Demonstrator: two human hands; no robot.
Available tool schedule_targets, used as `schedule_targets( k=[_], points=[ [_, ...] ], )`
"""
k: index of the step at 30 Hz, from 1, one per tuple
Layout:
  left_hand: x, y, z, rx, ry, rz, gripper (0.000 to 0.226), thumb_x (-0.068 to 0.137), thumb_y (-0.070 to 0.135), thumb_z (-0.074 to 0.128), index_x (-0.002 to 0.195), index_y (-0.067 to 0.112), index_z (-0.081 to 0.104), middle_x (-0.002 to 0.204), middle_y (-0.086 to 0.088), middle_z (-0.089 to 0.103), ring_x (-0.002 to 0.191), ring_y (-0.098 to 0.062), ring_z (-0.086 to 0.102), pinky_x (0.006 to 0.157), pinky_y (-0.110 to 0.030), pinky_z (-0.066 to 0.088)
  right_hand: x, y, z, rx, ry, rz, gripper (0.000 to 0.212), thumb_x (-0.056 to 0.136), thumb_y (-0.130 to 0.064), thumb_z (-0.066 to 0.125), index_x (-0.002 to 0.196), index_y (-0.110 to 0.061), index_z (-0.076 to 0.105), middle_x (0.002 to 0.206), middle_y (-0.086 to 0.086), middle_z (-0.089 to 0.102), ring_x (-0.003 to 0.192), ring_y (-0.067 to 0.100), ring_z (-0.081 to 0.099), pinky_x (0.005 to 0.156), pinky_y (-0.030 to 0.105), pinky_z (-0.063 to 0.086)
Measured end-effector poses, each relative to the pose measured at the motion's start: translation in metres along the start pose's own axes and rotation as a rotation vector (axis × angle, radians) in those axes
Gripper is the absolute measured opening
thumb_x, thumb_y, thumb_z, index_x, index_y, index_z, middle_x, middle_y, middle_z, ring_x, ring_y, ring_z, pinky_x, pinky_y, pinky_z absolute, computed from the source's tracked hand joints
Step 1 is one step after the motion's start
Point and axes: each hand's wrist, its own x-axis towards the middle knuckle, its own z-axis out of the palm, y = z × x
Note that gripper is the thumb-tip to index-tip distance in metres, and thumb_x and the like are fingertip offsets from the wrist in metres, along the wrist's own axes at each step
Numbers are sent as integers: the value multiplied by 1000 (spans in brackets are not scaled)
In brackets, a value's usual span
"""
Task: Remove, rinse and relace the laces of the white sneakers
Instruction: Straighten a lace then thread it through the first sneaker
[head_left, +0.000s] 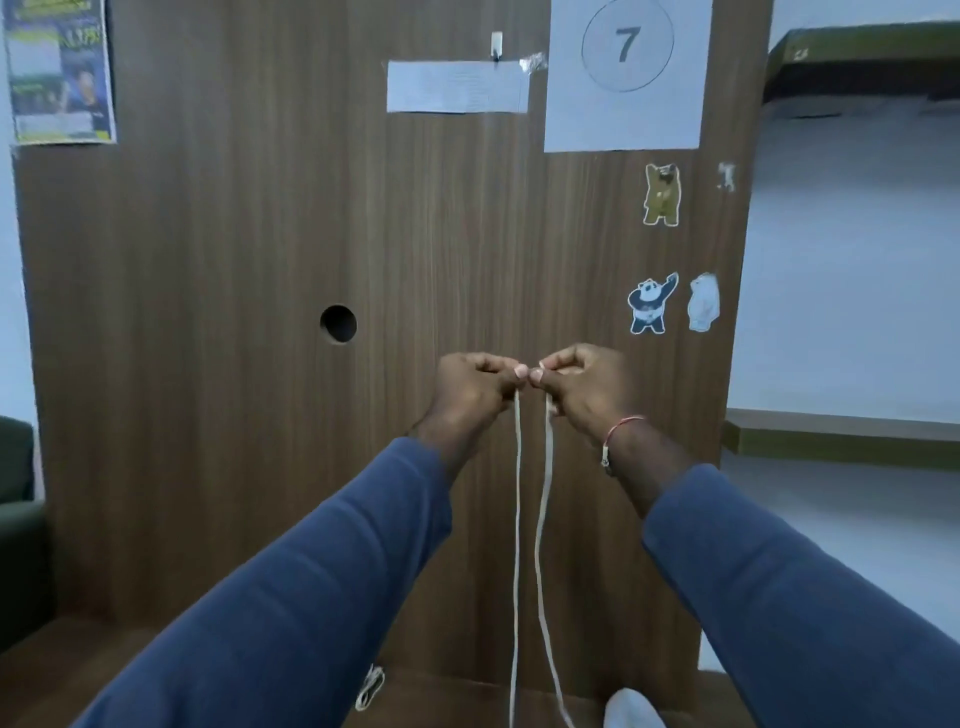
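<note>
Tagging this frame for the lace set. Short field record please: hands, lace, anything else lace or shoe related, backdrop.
left hand: raised, fingers pinch the lace
right hand: raised, fingers pinch the lace, thumb tips nearly meet
lace: white, two strands hang side by side from the hands, running out of the bottom of the frame
second lace: white, bunched on the desk, partly behind the left sleeve
sneaker: only a white tip shows at the bottom edge
backdrop: wooden panel with stickers and papers
</note>
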Motion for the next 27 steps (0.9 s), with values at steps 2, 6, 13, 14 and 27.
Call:
schedule_targets(
  k=[2,6,13,14,27],
  points=[
    [1,6,-1,12,19,11,3,86,2,67,88,4,66,75,-6,70,66,-10,67,55,-16,49,-4,-5,1,92,-18,22,9,82,-5,76,77,-4,69,66,5,66,47,10,56,53,25,54],
    [-2,6,-1,64,52,26,25,87,0,64,112,1,59,93,-17,70,79,-19,69,66,-24,54,-13,-7,12,158,-52,20,13,88,5,65,78,-2,67,71,11,66,57,15,63,62,28,59],
    [-5,1,-2,132,114,76,41,88,2,64,126,3,50,84,-10,72,81,-15,70,72,-22,50,-14,-6,16,-25,-44,-87,13,86,2,67,90,-9,71,61,8,65,53,18,61,60,39,58],
    [-5,1,-2,127,112,77,44,88,3,64,128,3,48,85,-10,72,84,-15,70,77,-23,51,-15,-6,16,-32,-54,-100,13,85,3,66,92,-6,73,63,8,66,54,16,60,61,39,57],
    [4,1,5,185,61,-122,68,85,3,57,146,3,28,117,-20,61,96,-24,64,82,-38,57,-10,-7,12,-112,-65,-67,19,81,9,68,72,-9,71,70,17,68,71,37,69,70,49,60]
  ],
)
